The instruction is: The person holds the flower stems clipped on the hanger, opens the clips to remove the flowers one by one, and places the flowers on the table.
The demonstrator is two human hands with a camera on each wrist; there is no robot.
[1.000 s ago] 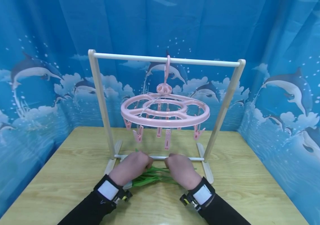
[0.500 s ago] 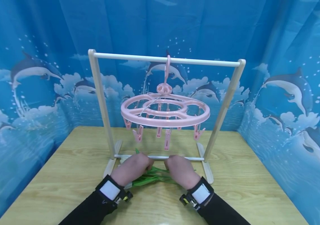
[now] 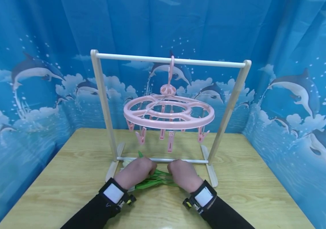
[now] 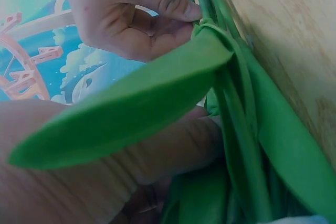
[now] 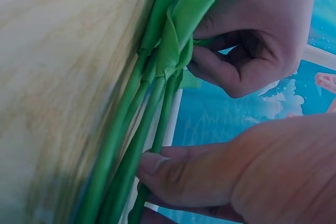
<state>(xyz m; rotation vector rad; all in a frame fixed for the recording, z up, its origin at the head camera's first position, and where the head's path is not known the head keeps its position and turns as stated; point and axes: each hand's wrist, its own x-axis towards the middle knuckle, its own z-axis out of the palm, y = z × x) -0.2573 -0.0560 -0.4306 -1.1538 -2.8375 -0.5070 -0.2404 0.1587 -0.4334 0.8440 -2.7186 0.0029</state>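
A bunch of flowers with long green stems (image 5: 113, 156) and broad leaves (image 4: 126, 103) lies along the table under my hands. White petals (image 3: 126, 163) show partly behind my left hand (image 3: 138, 171). That hand grips the bunch among its leaves, thumb and fingers bent around the greenery in the left wrist view. Farther along the stems, my right hand (image 3: 186, 175) pinches a stem between thumb (image 5: 163, 169) and fingers. A leaf folds around the stems between the two hands. Most of the flower heads are hidden in the head view.
Just beyond the hands stands a wooden rack (image 3: 231, 98) with a white top bar (image 3: 140, 58) and lower bar (image 3: 163, 160). A pink round clip hanger (image 3: 168, 124) hangs from it, several clothespins (image 3: 170, 141) dangling above the hands. Blue dolphin curtains (image 3: 25, 101) surround the table (image 3: 254, 194).
Both hands have sunk very slightly towards the table and keep their hold on the bunch. The rack and hanger stand as before.
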